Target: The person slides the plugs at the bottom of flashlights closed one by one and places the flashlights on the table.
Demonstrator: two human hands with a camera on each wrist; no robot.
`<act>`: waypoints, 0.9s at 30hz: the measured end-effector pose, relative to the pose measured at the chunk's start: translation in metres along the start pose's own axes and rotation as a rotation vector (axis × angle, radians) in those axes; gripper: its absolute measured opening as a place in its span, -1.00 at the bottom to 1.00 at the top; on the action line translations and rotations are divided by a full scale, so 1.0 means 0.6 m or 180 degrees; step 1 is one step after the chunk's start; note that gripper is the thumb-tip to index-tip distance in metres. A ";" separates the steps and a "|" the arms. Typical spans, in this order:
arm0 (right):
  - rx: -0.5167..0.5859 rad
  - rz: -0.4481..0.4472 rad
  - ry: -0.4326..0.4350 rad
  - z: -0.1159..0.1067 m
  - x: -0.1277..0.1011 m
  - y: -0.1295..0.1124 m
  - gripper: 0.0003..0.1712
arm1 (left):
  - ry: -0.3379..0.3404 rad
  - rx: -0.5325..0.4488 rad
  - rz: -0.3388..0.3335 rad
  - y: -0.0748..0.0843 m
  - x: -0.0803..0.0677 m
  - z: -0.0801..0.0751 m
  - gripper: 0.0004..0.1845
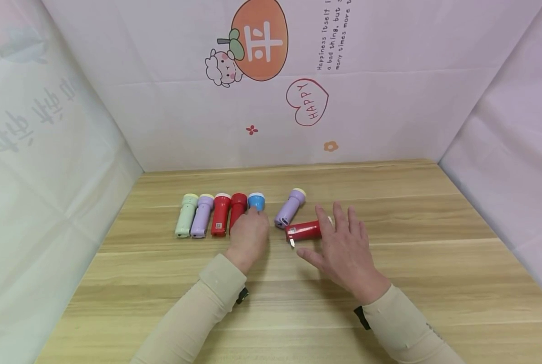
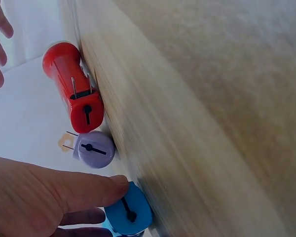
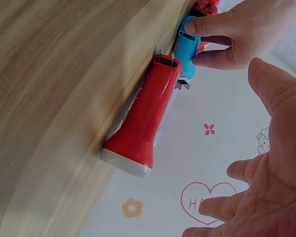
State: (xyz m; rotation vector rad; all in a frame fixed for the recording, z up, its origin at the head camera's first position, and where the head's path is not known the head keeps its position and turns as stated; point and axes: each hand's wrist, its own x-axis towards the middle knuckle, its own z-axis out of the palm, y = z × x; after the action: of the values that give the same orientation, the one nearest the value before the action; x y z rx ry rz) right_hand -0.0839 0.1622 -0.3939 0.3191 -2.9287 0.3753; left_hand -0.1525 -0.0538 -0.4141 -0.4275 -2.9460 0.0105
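My left hand (image 1: pixel 249 235) holds a blue flashlight (image 1: pixel 256 200) at the right end of a row. In the left wrist view, the thumb lies against the end of the blue flashlight (image 2: pixel 129 211). My right hand (image 1: pixel 345 247) is spread over a red flashlight (image 1: pixel 303 230) that lies sideways with its metal plug prongs out. The right wrist view shows a gap between the right hand (image 3: pixel 281 143) and this red flashlight (image 3: pixel 148 111). Between the hands lies a tilted purple flashlight (image 1: pixel 290 207), beside the sideways red one.
Left of the blue flashlight lie a pale green flashlight (image 1: pixel 186 216), a purple one (image 1: pixel 202 216), a red one with a white rim (image 1: pixel 220 215) and an all-red one (image 1: pixel 238 205), side by side. White printed cloth (image 1: pixel 180 126) walls the wooden table (image 1: pixel 271 323) at back and sides.
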 end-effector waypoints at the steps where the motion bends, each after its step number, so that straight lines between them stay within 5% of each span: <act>1: 0.0001 -0.0006 0.0011 0.000 0.000 0.000 0.21 | -0.0011 0.0006 -0.0006 0.000 0.000 -0.001 -0.92; 15: -0.0004 -0.0001 0.0004 0.001 -0.001 0.002 0.21 | -0.0103 -0.0038 -0.0033 0.002 0.000 -0.027 -0.83; 27: -0.0013 0.0035 -0.0034 0.000 -0.002 0.010 0.21 | -0.0023 -0.0742 0.0003 -0.033 0.033 -0.076 -0.91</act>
State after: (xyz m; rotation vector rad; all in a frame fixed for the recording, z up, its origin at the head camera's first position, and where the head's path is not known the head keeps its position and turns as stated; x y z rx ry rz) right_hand -0.0842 0.1680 -0.3952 0.3057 -2.9422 0.3702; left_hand -0.1696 -0.0680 -0.3653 -0.4604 -2.9645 -0.3347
